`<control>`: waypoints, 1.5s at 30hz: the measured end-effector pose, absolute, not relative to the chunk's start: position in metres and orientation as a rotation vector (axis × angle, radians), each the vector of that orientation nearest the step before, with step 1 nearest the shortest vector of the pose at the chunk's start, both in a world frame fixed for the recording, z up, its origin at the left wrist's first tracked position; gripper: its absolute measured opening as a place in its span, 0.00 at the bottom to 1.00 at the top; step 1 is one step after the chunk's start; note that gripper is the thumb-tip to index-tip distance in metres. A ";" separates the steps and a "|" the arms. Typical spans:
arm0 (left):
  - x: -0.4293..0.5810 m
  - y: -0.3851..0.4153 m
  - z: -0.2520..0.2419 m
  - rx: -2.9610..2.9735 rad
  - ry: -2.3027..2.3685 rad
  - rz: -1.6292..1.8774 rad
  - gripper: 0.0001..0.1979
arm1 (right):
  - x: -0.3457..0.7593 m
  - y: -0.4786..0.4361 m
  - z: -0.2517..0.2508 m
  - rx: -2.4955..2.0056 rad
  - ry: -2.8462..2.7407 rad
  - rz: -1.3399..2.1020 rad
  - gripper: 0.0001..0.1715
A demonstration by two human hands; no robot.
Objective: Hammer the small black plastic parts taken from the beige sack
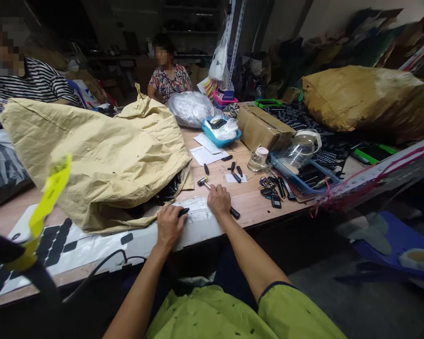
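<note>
My left hand rests at the table's front edge, its fingers closed on a small black part. My right hand grips a small hammer; its metal head points away to the left and its black handle end sticks out on the right. Both hands are over a clear plastic sheet lying on the tabletop. Beyond them, several small black pieces lie near a white paper slip, and another black piece sits further left.
A large beige cloth sack with black contents fills the left. To the right are a key bunch, glass jar, blue tray and cardboard box. A yellow tag hangs at near left. Two people sit opposite.
</note>
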State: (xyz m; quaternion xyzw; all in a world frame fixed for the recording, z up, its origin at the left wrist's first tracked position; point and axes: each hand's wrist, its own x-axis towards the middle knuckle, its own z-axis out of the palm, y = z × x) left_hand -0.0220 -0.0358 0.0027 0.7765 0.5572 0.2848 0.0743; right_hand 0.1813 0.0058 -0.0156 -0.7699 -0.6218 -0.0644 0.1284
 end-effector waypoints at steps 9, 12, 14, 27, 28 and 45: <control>-0.024 -0.015 -0.025 2.195 1.538 0.857 0.07 | 0.184 0.003 -0.016 -2.190 -1.806 -0.180 0.18; -0.027 -0.015 -0.026 2.122 1.539 0.849 0.05 | 0.188 0.003 -0.011 -2.188 -1.801 -0.109 0.19; -0.024 -0.015 -0.026 2.089 1.550 0.850 0.05 | 0.192 -0.001 -0.008 -2.162 -1.792 -0.047 0.20; -0.013 -0.020 -0.019 1.950 1.575 0.863 0.06 | 0.160 -0.089 -0.005 -1.386 -1.728 0.441 0.22; -0.012 -0.020 -0.017 1.935 1.582 0.857 0.06 | 0.158 -0.092 -0.005 -1.387 -1.729 0.439 0.22; -0.012 -0.014 -0.024 1.946 1.592 0.902 0.06 | 0.162 -0.092 -0.008 -1.577 -1.771 0.260 0.24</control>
